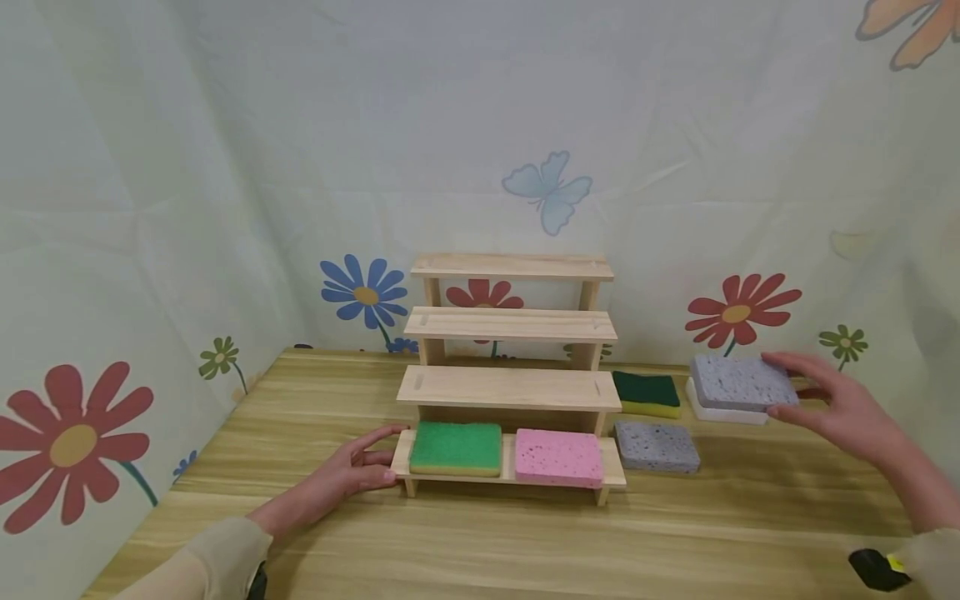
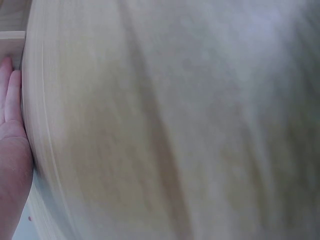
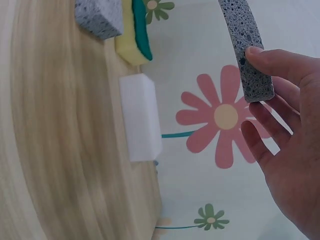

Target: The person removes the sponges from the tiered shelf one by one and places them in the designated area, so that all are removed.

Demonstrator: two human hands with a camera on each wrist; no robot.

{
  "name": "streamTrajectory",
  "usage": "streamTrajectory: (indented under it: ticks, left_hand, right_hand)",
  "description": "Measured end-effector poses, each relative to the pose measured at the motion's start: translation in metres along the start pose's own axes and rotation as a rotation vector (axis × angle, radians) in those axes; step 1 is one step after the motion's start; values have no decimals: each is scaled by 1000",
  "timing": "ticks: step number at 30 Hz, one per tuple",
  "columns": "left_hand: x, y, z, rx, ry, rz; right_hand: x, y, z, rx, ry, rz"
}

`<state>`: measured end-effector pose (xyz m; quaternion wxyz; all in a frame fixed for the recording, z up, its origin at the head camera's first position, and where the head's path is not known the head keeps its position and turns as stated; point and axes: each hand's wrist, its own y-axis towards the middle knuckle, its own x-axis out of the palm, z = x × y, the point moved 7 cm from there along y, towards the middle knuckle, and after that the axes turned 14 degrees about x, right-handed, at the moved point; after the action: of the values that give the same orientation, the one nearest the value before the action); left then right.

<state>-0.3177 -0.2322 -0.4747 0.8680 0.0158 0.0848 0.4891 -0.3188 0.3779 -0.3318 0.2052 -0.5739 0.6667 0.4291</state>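
Note:
My right hand (image 1: 847,408) pinches a grey speckled sponge (image 1: 738,383) by its right end, thumb in front and fingers behind. This sponge is held up in the air, and in the head view it overlaps a white sponge block (image 3: 141,120) lying on the table. At the left, my left hand (image 1: 352,467) holds the left end of the bottom step of a four-step wooden rack (image 1: 508,387), with thumb and index finger spread across that end. On this bottom step lie a green-topped sponge (image 1: 457,448) and, to its right, a pink speckled sponge (image 1: 558,457).
Right of the rack, a second grey speckled sponge (image 1: 656,447) lies on the wood-grain table (image 1: 480,550), in front of a dark green and yellow sponge (image 1: 647,393). A flower-printed cloth (image 1: 480,100) hangs behind and at the sides. A small black object (image 1: 873,571) is near the right sleeve.

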Motion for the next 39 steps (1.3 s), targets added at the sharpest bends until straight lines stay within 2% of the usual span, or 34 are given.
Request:
streamTrajectory:
  ticks: [14, 19, 27, 30, 36, 39]
  left_hand:
    - [0, 1, 0, -3, 5, -3]
    - [0, 1, 1, 0, 4, -6]
    - [-1, 0, 0, 0, 12, 1]
    - [-1, 0, 0, -6, 19, 1]
    - [0, 0, 0, -4, 20, -3]
    - [-1, 0, 0, 2, 15, -2]
  right_hand:
    - [18, -4, 24, 15, -35, -80]
    - [23, -5, 32, -5, -21, -86]
    - [31, -9, 48, 18, -46, -94]
    - [33, -11, 53, 36, -53, -114]
    - [40, -12, 64, 135, -106, -175]
    - [42, -13, 69, 135, -100, -185]
